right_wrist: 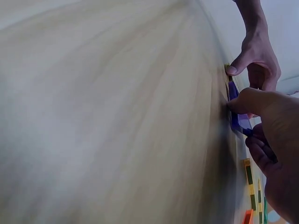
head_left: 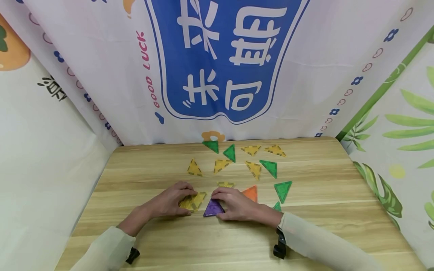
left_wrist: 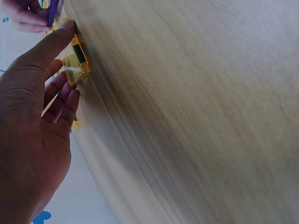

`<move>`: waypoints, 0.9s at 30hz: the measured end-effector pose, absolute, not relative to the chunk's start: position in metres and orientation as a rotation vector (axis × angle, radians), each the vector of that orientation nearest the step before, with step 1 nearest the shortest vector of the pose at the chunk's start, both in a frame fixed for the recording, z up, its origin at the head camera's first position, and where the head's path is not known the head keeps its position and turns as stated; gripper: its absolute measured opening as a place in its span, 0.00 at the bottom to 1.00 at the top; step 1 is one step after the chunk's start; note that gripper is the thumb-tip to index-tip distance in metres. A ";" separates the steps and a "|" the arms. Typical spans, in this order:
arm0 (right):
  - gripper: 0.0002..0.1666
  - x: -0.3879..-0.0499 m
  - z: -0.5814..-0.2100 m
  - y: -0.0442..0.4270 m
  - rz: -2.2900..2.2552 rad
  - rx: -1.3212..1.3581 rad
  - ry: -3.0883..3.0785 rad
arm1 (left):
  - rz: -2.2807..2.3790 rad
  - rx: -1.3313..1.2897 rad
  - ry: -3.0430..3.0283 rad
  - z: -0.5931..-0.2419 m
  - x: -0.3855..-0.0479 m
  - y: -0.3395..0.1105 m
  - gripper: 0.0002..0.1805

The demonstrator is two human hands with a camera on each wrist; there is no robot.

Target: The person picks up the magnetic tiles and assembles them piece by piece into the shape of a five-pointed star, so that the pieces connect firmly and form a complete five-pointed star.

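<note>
In the head view my left hand (head_left: 172, 201) holds yellow translucent triangular magnetic tiles (head_left: 196, 201) at the table's middle. The left wrist view has the thumb on one edge of the yellow tile (left_wrist: 78, 55) and curled fingers at the other side. Just to the right, my right hand (head_left: 237, 205) pinches a purple triangular magnetic tile (head_left: 212, 209) between thumb and fingers. From the right wrist, the purple tile (right_wrist: 235, 114) appears close beside the left hand (right_wrist: 259, 56); whether it touches the yellow tiles I cannot tell.
Behind the hands lie several loose yellow tiles (head_left: 222, 165) and green tiles (head_left: 270, 168) on the wooden table (head_left: 217, 248). An orange tile (head_left: 251, 193) is partly covered by the right hand, and a yellow tile (head_left: 225, 184) sits just beyond it. A printed curtain (head_left: 135, 113) borders the far edge.
</note>
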State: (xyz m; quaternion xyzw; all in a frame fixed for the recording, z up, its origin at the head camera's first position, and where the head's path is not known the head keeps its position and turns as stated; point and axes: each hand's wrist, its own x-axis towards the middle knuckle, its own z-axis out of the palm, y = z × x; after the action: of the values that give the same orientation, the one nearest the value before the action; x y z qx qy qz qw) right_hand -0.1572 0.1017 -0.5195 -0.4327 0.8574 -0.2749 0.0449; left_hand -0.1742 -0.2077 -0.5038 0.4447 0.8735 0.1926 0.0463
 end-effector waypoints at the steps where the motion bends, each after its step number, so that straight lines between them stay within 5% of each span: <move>1: 0.30 -0.158 -0.519 0.100 -0.834 -1.320 2.617 | 0.592 1.364 2.667 -0.504 -0.174 -0.208 0.32; 27: 0.30 -0.177 -0.515 0.109 -0.855 -1.271 2.666 | 0.629 1.269 2.623 -0.498 -0.175 -0.196 0.34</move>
State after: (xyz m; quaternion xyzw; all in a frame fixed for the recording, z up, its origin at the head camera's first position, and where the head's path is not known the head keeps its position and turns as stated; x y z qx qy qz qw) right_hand -0.1766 0.1094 -0.5151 -0.4130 0.8666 -0.2780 0.0334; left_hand -0.1748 -0.1962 -0.4984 0.4245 0.8770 0.2102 0.0803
